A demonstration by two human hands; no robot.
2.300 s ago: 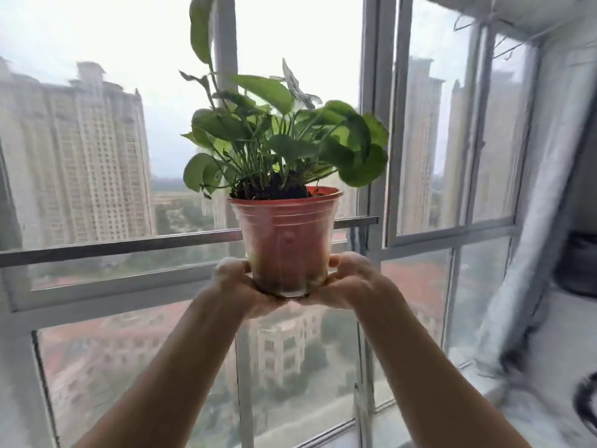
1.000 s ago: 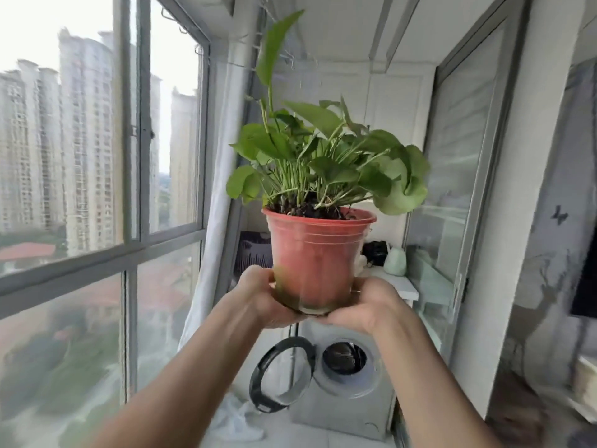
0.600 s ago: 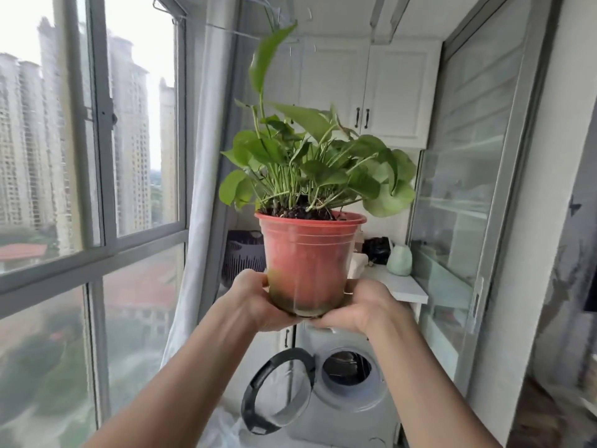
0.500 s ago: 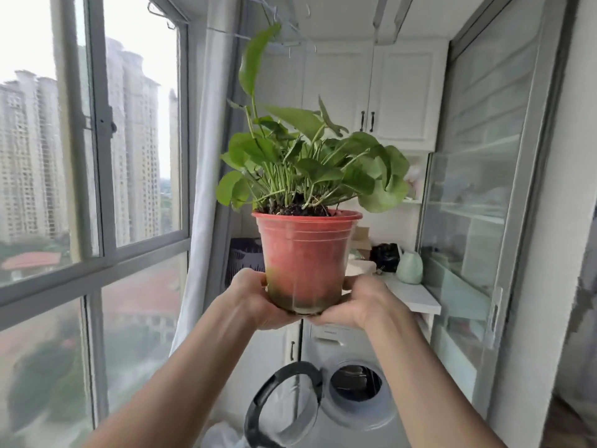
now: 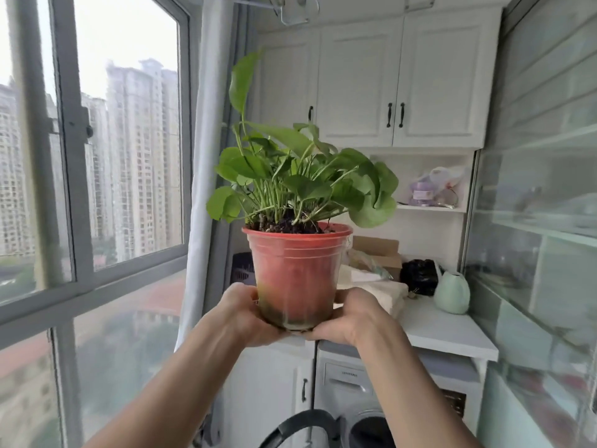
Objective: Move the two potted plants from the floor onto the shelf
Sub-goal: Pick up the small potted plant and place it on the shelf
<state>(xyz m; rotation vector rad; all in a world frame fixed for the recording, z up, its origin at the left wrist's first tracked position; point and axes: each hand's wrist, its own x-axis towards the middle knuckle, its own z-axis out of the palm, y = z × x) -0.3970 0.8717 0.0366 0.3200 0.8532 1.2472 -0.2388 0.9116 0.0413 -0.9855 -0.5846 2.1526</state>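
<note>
A red plastic pot [image 5: 297, 270] full of broad green leaves is held up at chest height in the middle of the view. My left hand [image 5: 240, 313] cups its base from the left and my right hand [image 5: 353, 313] cups it from the right. Behind the pot a white counter [image 5: 445, 331] runs above a washing machine, and a small white shelf [image 5: 429, 206] sits higher on the back wall. A second potted plant is not in view.
The counter carries a pale green vase [image 5: 451, 292], a black bag [image 5: 419, 275], a cardboard box [image 5: 376, 250] and folded cloth. White cupboards [image 5: 397, 88] hang above. The washing machine [image 5: 352, 399] has its door open. Windows [image 5: 97, 189] stand left, a glass door [image 5: 542, 237] right.
The view has swung from the window round to the cupboard wall and come closer to the counter. Both hands have kept the pot in the same hold.
</note>
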